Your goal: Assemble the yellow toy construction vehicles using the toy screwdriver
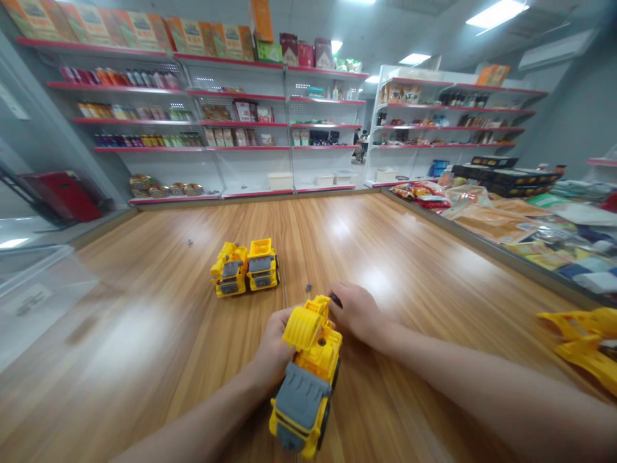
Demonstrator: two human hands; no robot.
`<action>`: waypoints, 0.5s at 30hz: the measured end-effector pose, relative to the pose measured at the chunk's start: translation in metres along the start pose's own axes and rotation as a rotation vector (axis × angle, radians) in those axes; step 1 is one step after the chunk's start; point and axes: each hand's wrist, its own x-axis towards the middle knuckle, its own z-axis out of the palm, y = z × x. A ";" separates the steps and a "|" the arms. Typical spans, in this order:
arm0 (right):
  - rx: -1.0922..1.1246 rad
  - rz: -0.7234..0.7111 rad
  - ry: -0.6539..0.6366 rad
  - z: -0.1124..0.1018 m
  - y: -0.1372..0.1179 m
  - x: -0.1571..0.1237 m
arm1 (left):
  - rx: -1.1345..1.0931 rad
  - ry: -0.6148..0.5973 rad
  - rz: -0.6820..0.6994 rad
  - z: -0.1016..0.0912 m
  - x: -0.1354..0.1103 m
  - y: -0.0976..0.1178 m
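Note:
A yellow toy excavator truck (308,379) with a grey cab front and a ribbed bucket stands close in front of me on the wooden table. My left hand (274,341) is closed around its left side, the fingers mostly hidden behind the bucket. My right hand (357,312) rests at the toy's far right end, fingers curled. A small dark piece (336,299) shows at those fingers; its kind is unclear. Farther off, a yellow toy crane truck (229,270) and a yellow toy dump truck (261,265) stand side by side.
Small grey bits (308,287) lie on the wooden table (159,308). More yellow toy parts (585,341) sit at the right edge. A clear plastic bin (38,296) is at left. Packaged goods (496,218) lie beyond the right rim, with stocked shelves (245,151) behind.

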 end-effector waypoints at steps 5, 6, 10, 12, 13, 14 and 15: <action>0.056 0.069 0.012 -0.015 0.005 -0.050 | 0.000 -0.044 -0.003 0.002 -0.001 -0.004; 0.091 0.064 0.036 -0.019 0.004 -0.057 | 0.000 -0.061 -0.008 0.002 -0.001 -0.005; 0.195 -0.158 0.122 -0.029 -0.007 -0.072 | 0.005 -0.103 -0.015 0.002 -0.001 -0.009; 0.197 -0.296 0.162 -0.030 -0.012 -0.074 | 0.015 -0.117 -0.016 0.002 -0.003 -0.008; 0.187 -0.342 0.173 -0.030 -0.014 -0.075 | 0.028 -0.135 -0.013 0.002 -0.003 -0.008; 0.177 -0.368 0.178 -0.029 -0.014 -0.076 | 0.049 -0.169 -0.004 0.002 -0.004 -0.008; 0.170 -0.379 0.173 -0.028 -0.014 -0.077 | 0.074 -0.206 0.015 0.002 -0.006 -0.008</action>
